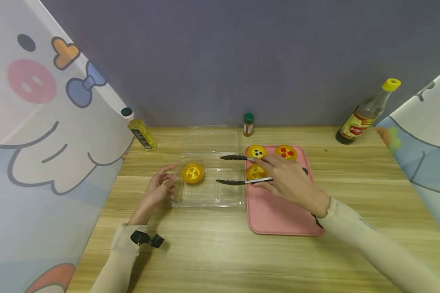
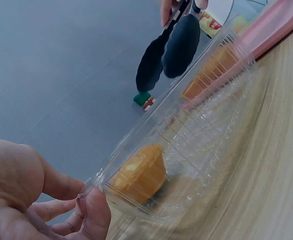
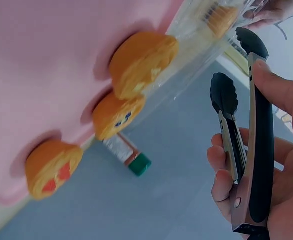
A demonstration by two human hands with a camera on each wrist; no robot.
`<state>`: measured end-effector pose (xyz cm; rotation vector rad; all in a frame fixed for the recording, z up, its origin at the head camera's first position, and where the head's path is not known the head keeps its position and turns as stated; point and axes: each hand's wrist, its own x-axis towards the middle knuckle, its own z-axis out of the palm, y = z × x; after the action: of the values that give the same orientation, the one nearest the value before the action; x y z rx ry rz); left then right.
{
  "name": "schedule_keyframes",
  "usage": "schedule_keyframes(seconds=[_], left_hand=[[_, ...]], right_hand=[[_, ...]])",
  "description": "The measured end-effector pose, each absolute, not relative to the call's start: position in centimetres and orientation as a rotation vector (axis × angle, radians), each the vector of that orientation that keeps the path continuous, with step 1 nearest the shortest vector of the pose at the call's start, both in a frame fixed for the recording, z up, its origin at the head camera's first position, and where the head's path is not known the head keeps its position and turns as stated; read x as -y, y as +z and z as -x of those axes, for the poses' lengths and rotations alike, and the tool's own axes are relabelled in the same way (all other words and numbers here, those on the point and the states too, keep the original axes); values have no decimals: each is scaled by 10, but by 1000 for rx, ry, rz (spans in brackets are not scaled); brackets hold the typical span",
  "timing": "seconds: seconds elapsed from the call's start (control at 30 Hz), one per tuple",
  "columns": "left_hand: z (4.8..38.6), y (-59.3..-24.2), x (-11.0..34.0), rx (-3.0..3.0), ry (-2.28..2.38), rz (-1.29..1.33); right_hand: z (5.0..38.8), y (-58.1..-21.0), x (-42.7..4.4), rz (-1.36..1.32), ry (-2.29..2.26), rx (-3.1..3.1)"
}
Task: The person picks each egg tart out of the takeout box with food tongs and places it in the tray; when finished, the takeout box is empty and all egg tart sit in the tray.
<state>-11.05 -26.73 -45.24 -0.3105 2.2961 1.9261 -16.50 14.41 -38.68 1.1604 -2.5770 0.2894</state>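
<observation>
My left hand (image 1: 157, 188) pinches the left rim of a clear plastic clamshell box (image 1: 209, 203), whose lid lies folded back. Inside the box, at its left, sits one egg tart (image 1: 193, 173) with yellow fruit pieces on top. My right hand (image 1: 291, 181) grips black-tipped metal tongs (image 1: 232, 182), their arms spread with nothing between the tips. The tongs hang above the box's right side and the edge of a pink tray (image 1: 282, 215). On the tray are a blueberry-topped tart (image 1: 257, 151), a red-topped tart (image 1: 287, 152) and a yellow-topped tart (image 1: 256, 172), partly covered by the tongs.
A small green-capped jar (image 1: 248, 125) stands behind the tray by the back wall. An oil bottle (image 1: 141, 131) is at the back left. A tall sauce bottle (image 1: 363, 116) with a yellow cap stands at the back right. Printed cartoon panels flank both sides.
</observation>
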Motion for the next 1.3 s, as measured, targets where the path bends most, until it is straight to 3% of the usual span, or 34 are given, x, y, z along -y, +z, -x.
schedule_keyframes(seconds=[0.8, 1.3], left_hand=[[111, -454, 266, -2278, 1952, 326], [112, -453, 265, -2264, 1969, 330]], right_hand=[[193, -410, -63, -1362, 226, 2520], [193, -413, -42, -1359, 131, 2495]])
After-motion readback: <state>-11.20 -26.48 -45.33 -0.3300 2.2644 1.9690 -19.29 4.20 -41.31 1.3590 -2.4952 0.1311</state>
